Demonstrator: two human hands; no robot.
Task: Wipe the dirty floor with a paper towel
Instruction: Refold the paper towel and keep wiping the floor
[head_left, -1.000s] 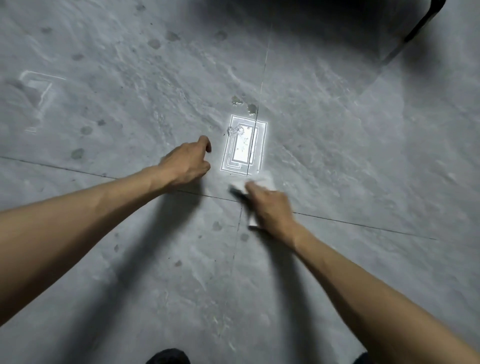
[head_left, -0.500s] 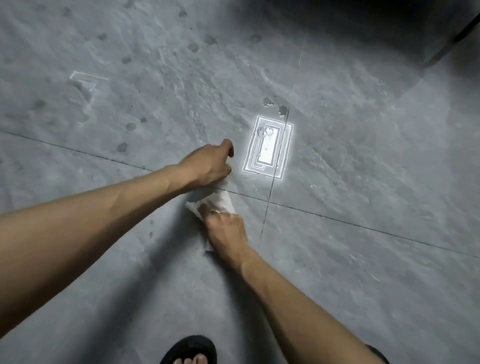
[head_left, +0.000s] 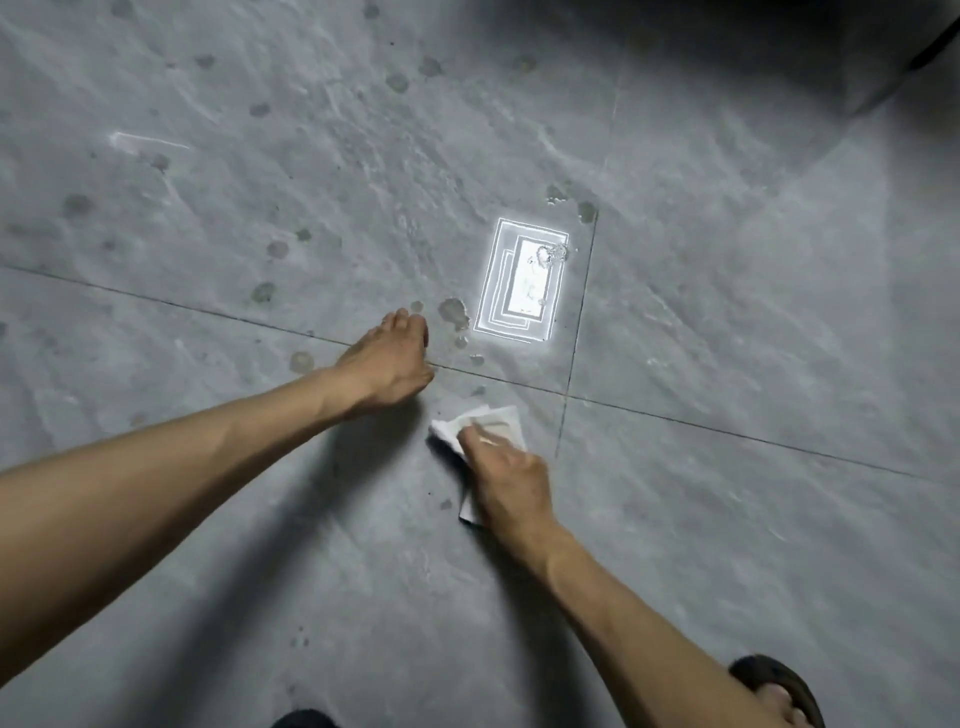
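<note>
The grey tiled floor (head_left: 727, 322) carries several dark round stains; the largest stain (head_left: 453, 313) lies just beyond my left hand. A white paper towel (head_left: 501, 423) lies flat on the floor close to where the tile joints cross. My right hand (head_left: 506, 480) presses down on it, fingers spread over its near half; part of the towel is hidden under the palm. My left hand (head_left: 387, 358) rests on the floor to the left of the towel, fingertips down, holding nothing.
A bright rectangular light reflection (head_left: 522, 280) glares on the floor beyond the towel. More stains dot the floor at left (head_left: 262, 292) and at the back (head_left: 587, 210). My sandalled foot (head_left: 779, 686) shows at bottom right. Dark shadow covers the top right corner.
My right hand has slid the paper towel rightward, out from under my left hand, toward the tile joint. My left hand has kept its place on the floor.
</note>
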